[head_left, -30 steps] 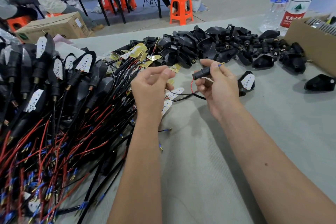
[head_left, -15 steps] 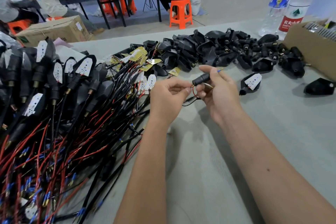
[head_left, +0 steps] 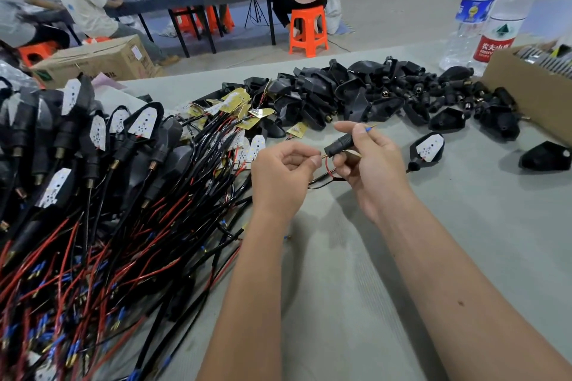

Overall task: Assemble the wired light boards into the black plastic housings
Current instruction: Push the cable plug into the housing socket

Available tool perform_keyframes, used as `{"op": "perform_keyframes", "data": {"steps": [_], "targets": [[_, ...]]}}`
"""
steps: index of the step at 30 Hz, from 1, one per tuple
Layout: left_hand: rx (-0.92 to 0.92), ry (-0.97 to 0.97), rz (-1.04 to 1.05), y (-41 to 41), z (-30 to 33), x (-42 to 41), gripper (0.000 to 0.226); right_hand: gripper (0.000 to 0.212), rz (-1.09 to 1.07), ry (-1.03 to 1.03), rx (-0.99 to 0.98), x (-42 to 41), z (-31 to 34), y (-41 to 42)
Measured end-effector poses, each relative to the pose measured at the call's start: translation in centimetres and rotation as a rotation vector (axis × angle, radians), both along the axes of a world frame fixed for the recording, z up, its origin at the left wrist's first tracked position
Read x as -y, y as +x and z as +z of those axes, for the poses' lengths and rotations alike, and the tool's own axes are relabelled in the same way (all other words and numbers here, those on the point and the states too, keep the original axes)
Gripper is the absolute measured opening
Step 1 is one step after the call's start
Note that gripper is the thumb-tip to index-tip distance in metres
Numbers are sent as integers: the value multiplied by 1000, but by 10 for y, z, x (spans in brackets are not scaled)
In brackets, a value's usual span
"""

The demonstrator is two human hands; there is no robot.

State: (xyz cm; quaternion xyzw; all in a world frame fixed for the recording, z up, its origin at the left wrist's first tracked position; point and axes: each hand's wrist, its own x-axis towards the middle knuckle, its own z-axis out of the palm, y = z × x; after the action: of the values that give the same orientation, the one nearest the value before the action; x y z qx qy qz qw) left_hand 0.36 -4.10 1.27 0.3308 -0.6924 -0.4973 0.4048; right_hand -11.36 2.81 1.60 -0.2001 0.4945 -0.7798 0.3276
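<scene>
My right hand [head_left: 368,164] grips a small black stem sleeve [head_left: 340,143], with a blue-tipped wire end sticking out past my fingers. My left hand [head_left: 281,170] pinches the red and black wires [head_left: 325,175] just at the sleeve's near end. Loose wired light boards [head_left: 250,148] lie left of my hands. A heap of empty black housings [head_left: 356,93] stretches across the far side of the table. One housing with a white board in it [head_left: 428,148] lies to the right of my right hand.
Finished units with long red and black leads [head_left: 77,195] fill the left of the grey table [head_left: 464,226]. A cardboard box [head_left: 532,93] and two water bottles [head_left: 495,9] stand at the back right. People sit at another table behind.
My left hand moved right from the loose boards to the sleeve and took hold of the wires at its end. My right hand kept its grip on the sleeve.
</scene>
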Motion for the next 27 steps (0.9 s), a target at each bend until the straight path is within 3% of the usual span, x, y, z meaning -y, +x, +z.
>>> {"op": "perform_keyframes", "data": {"steps": [14, 27], "targets": [[-105, 208, -75, 3, -2, 5, 10, 32, -16, -8, -14, -2, 2, 3], [-21, 108, -19, -5, -4, 1, 20, 28, 1, 1, -67, -1, 4, 7]]}}
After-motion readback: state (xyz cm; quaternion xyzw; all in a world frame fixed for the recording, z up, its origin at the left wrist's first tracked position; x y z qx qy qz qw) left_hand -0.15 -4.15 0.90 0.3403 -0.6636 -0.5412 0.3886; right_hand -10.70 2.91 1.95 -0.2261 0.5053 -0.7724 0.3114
